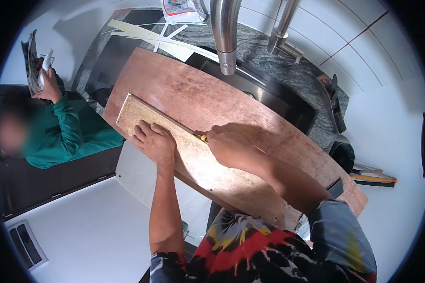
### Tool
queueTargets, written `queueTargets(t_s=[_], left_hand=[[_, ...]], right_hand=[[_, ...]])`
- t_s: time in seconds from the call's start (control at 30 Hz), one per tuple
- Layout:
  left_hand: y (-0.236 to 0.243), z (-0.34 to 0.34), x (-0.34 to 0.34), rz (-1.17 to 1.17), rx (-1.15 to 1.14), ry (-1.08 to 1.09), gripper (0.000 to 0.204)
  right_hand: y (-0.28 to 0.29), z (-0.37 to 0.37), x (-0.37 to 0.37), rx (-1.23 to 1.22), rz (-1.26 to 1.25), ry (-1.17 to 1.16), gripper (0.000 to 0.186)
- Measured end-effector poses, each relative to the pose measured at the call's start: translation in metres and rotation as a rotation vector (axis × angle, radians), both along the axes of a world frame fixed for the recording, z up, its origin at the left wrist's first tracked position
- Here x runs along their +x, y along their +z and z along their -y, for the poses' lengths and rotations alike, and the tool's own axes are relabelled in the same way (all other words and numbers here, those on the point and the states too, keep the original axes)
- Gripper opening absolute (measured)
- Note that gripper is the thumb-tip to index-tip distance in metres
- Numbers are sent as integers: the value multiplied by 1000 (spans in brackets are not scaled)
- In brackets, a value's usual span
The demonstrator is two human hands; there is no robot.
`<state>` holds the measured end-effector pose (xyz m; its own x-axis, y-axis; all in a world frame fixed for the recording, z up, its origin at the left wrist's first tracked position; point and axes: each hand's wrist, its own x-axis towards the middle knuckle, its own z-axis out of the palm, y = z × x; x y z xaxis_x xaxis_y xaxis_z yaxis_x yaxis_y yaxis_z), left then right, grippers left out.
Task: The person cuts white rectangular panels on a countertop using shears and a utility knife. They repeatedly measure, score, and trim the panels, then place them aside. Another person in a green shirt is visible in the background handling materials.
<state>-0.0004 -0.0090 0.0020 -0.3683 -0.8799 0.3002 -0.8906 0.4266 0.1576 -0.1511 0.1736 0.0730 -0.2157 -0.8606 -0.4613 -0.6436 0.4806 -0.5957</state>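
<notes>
A large reddish-brown wooden sheet (170, 75) lies slantwise across the counter and the sink. On top of it rests a narrower, lighter wooden board (137, 113) with a white end edge. My left hand (155, 144) presses down on this narrow board near its left end, fingers spread flat. In the grip of my right hand (229, 147) is a utility knife (204, 138) with yellow on its body. Its tip meets the sheet along the far long edge of the narrow board. Most of the knife's handle is hidden inside my fingers.
Beyond the sheet are a dark sink (297, 106), a steel faucet (224, 37) and pale cut strips (174, 47). A person in a green sleeve (71, 125) stands at left, holding a white object (47, 59). Pencil-like tools (375, 178) lie at right.
</notes>
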Motion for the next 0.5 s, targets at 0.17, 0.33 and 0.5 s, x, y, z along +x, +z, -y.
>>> queueTargets(t_s=[0.17, 0.33, 0.5], left_hand=[[-7, 0, -2, 17, -119, 10, 49], [4, 1, -5, -31, 16, -19, 54], [8, -3, -8, -41, 64, 21, 55]], right_hand=[[45, 32, -32, -61, 5, -24, 35], [-18, 168, -33, -518, 40, -217, 37], [-36, 247, -17, -453, -111, -15, 32]])
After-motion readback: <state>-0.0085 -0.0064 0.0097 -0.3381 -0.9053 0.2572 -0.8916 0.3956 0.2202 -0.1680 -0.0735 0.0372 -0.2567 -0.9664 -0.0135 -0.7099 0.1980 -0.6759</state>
